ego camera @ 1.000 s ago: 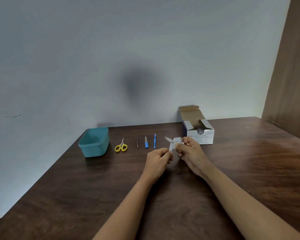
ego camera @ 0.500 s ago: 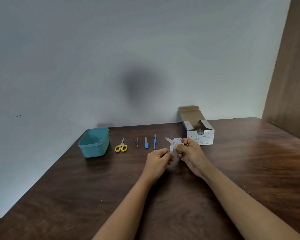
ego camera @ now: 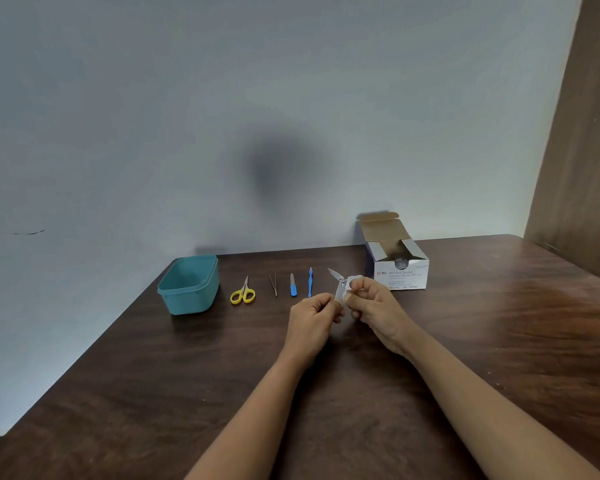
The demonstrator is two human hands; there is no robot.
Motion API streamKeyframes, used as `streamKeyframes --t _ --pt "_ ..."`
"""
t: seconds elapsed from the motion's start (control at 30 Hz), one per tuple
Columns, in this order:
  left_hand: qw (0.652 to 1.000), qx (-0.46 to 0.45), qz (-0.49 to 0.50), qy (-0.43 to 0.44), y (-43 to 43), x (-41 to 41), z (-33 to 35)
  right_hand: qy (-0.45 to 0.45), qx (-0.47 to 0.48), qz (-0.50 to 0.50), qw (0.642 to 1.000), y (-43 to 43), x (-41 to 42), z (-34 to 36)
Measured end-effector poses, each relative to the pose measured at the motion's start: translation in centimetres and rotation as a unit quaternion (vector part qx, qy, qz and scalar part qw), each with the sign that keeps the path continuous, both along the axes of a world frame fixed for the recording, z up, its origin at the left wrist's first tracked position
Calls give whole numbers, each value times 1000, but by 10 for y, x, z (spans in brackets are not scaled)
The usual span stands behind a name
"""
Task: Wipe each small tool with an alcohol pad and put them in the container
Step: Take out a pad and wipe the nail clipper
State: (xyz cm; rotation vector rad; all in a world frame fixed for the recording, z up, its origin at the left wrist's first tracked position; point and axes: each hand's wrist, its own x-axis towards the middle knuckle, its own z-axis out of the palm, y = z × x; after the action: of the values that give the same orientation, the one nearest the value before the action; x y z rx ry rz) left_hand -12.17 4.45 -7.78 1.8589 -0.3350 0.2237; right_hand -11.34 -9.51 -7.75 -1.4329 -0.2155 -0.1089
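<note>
Steel shows between the two hands: the nail clipper [ego camera: 339,292], its lever swung out and pointing up and back toward the wall, is held off the table. It is well to the right of the teal container [ego camera: 191,300] and slightly nearer the person. The left hand [ego camera: 312,317] pinches the clipper's lower end between curled fingers and thumb. The right hand [ego camera: 374,306] has its fingers curled round a white alcohol pad [ego camera: 354,280] and presses it against the clipper close to the pivot.

Set against the frames from a second and half a second ago, almost nothing differs. Both hands keep the same grips at the same spot, the pad stays on the same part of the clipper, and the lever's angle is unchanged. Any rubbing stroke is too small to make out.

The other tools lie where they did, in a row on the dark wooden table [ego camera: 153,375] to the right of the container. Yellow-handled scissors [ego camera: 243,294] are just beside it, then come the tweezers [ego camera: 273,284], a blue-ended nail file [ego camera: 293,285] and a slim blue-handled tool [ego camera: 310,283], the farthest from the container. None of them touch one another. Farther right than the hands, about as far back as the container, the open box of alcohol swabs [ego camera: 402,278] stands with its flaps up.
</note>
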Motion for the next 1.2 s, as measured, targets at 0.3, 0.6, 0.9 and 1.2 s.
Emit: streamKeyframes --t 0.3,0.6,0.9,1.2 --pt "997 -67 -27 28 0 1 1 70 187 -69 977 -5 4 2" --pt "996 38 -81 -3 -3 -4 2 124 277 -34 952 -11 4 7" --pt "993 85 -82 -8 -5 -4 1 200 244 27 948 -26 0 12" --pt "992 89 -87 -2 -5 -10 6 228 249 66 939 -35 3 13"
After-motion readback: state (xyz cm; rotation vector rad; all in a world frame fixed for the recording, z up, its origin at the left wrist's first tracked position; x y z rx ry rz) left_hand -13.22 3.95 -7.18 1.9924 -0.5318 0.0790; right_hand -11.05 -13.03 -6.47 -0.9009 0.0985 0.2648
